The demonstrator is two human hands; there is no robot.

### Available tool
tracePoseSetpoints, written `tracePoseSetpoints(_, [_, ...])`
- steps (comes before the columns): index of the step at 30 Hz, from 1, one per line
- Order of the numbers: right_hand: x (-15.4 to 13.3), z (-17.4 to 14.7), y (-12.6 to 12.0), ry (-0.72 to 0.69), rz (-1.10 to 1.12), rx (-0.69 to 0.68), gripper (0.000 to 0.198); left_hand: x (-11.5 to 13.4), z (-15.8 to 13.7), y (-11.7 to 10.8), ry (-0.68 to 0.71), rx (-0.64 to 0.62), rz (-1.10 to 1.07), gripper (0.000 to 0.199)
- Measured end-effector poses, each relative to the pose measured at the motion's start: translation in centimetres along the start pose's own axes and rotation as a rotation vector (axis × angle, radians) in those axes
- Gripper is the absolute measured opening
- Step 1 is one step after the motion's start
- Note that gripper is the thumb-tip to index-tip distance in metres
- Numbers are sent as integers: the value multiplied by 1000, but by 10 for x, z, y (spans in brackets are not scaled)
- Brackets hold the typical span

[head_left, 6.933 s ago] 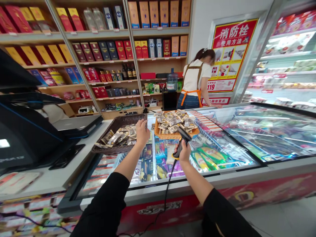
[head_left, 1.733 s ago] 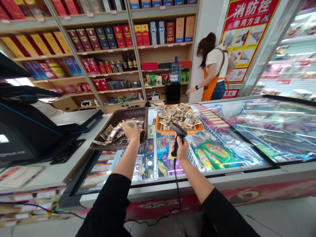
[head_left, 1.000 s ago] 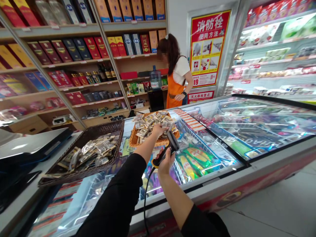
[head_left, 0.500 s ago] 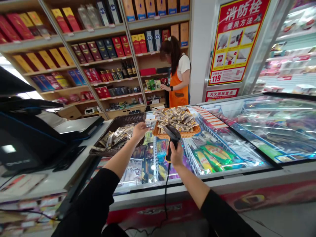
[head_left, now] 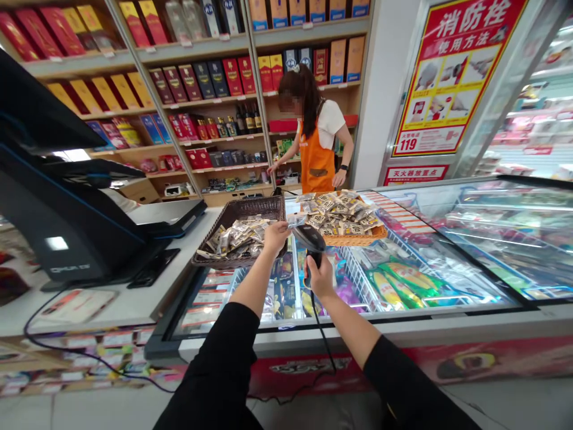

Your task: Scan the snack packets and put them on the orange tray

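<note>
My right hand point(head_left: 320, 276) grips a black corded barcode scanner point(head_left: 310, 239) by its handle, its head pointing up and to the left. Pinched in the fingers of my left hand point(head_left: 276, 236) is a small clear packet point(head_left: 295, 220), just left of the scanner head; its print is too small to read. Behind the scanner sits an orange wicker basket point(head_left: 358, 240) heaped with small wrapped packets point(head_left: 341, 212). To the left of my left hand, a dark brown woven basket point(head_left: 224, 218) holds more such packets point(head_left: 242, 236).
Both baskets rest on a glass-topped chest freezer point(head_left: 447, 304). A counter with a black scale terminal point(head_left: 76, 227) stands at left. The scanner's cable point(head_left: 323, 334) hangs down the freezer front. Across the freezer a person in an orange apron point(head_left: 317, 161) stands before shelves point(head_left: 210, 103) of boxes.
The view has swung left, so things sit farther right. My left hand with the packet has come closer to the scanner head. The co-worker has turned and lowered an arm.
</note>
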State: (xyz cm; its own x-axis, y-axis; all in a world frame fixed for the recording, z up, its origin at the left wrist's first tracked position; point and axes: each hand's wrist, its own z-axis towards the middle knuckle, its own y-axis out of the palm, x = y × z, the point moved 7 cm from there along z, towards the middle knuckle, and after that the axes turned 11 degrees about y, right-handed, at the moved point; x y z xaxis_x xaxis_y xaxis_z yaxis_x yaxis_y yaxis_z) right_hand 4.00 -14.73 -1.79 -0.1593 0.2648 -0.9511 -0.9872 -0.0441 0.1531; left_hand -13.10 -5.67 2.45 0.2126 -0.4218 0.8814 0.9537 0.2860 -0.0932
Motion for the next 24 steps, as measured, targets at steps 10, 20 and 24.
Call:
tracePoseSetpoints(10, [-2, -2, 1, -59, -48, -17, 24, -3, 1, 3, 69, -59, 92, 12])
tracePoseSetpoints(20, [-1, -2, 1, -49, 1, -32, 25, 2, 1, 3, 54, -33, 75, 16])
tracePoseSetpoints(24, [6, 0, -5, 17, 112, 23, 27, 21, -4, -18, 132, 235, 149, 40])
